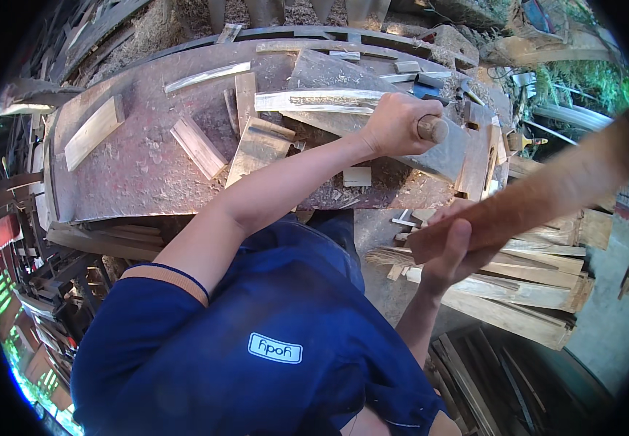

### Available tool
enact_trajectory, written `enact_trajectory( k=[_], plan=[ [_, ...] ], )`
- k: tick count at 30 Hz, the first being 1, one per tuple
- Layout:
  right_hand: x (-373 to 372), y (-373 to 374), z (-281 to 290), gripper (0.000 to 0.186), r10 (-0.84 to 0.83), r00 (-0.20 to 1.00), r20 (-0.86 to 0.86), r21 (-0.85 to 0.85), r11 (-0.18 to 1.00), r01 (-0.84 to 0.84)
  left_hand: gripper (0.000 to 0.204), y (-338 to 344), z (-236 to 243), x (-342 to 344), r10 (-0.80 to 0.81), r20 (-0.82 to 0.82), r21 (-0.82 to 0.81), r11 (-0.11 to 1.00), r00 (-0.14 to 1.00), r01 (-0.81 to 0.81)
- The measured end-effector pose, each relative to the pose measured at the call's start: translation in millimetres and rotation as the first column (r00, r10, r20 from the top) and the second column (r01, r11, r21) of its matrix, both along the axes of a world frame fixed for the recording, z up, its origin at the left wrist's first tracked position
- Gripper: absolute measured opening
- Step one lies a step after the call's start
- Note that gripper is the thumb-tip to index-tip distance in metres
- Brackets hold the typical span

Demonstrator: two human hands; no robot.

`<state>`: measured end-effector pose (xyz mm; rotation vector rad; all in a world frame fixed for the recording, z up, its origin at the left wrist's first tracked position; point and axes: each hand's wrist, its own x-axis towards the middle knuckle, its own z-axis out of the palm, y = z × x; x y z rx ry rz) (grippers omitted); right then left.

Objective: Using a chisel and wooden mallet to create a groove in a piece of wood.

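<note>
My left hand (404, 125), reaching across the bench, is closed around a round wooden handle (433, 129) whose end faces up. Whatever lies below the handle is hidden by my fist. Off to the right of the bench, my right hand (454, 251) grips the near end of a reddish-brown wooden board (539, 185), thumb on top. The board slants up to the right, its far end blurred. Beneath my left hand lies a wide grey board (329, 70), with a pale, narrow wood strip (314, 100) across it. A small light block (357, 176) lies just below.
The workbench (140, 167) carries wood shavings and offcuts, including a reddish-edged block (198, 147) and a pale block (94, 133) at the left. A notched wood piece (476, 156) stands at the right edge. Stacked planks (518, 312) lie on the floor to the right.
</note>
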<state>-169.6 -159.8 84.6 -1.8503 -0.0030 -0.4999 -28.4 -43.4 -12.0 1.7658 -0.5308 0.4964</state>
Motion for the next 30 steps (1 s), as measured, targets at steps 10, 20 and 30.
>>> enact_trajectory(
  k=[10,20,30],
  plan=[
    [-1,2,-24,0.059,0.066,0.976,-0.208,-0.314,0.94,-0.131,0.02,3,2,-6,0.012,0.02,-0.026,1.0,1.0,-0.012],
    [-3,3,-14,0.066,0.008,0.967,-0.254,-0.164,0.985,-0.051,0.022,48,14,39,0.077,-0.332,-0.41,0.886,0.94,-0.217],
    [-1,18,6,0.064,-0.033,0.984,-0.174,0.008,0.999,0.035,0.02,24,10,14,0.133,-0.143,-0.285,0.943,0.981,-0.17]
  ],
)
